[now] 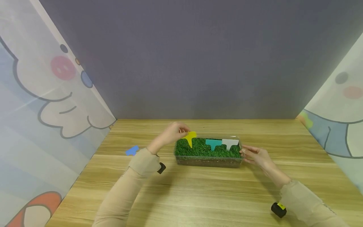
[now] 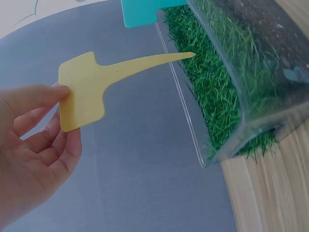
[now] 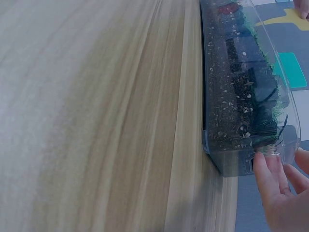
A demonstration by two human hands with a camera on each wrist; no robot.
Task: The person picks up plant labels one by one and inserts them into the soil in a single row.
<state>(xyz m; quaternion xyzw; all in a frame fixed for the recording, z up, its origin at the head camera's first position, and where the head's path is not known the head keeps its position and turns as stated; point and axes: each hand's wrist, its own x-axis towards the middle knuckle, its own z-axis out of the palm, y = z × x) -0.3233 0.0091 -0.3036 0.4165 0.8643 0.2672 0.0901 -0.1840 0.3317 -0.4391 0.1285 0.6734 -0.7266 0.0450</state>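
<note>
Wooden worktop (image 1: 198,192), grey wall behind, cartoon curtains both sides. Right hand (image 1: 256,156): fingers (image 3: 270,169) straight, pressed flat vs the tray's (image 1: 208,160) right end, steadying it. Left hand (image 1: 170,134) pinches the yellow tag (image 2: 84,89) by its wide head, spike tip (image 2: 188,55) just over the grass (image 1: 198,148) at the tray's left end. Beyond the fingers: teal tag (image 1: 213,143) & white tag (image 1: 229,143) stand upright. Blue tag (image 1: 132,150) lies left of the wrist. To seat it well, prob. keep the spike vertical, push straight down w/ the tray braced.
</note>
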